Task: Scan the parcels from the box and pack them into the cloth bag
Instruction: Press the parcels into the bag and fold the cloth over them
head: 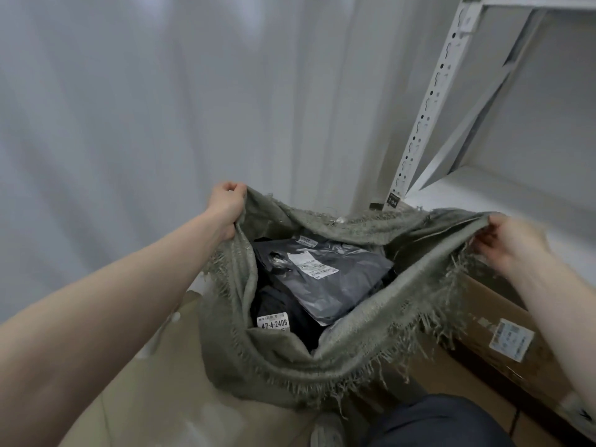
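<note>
Shelving (451,91) of white perforated metal stands at the right, a small dark tag at the foot of its upright, and a brown cardboard box (503,337) with a white label lies on the floor just beside the cloth bag (290,359), partly behind the right forearm. The left hand (225,204) grips the bag's frayed far-left rim in curled fingers; the right hand (509,243) pinches the far-right rim, though it is blurred and the fingers are hard to make out. Held this way, the grey-green bag's mouth gapes wide. Inside lie the parcels: a grey plastic parcel (335,282) with a white shipping label on top, tilted, and a darker parcel (277,308) under it at the near left bearing a label that reads 47-4-2406. Deeper contents are lost in shadow. A knee in dark cloth (438,421) cuts in at the bottom edge, hiding part of the beige floor (135,398). Behind hangs a pale, ribbed wall (145,91).
</note>
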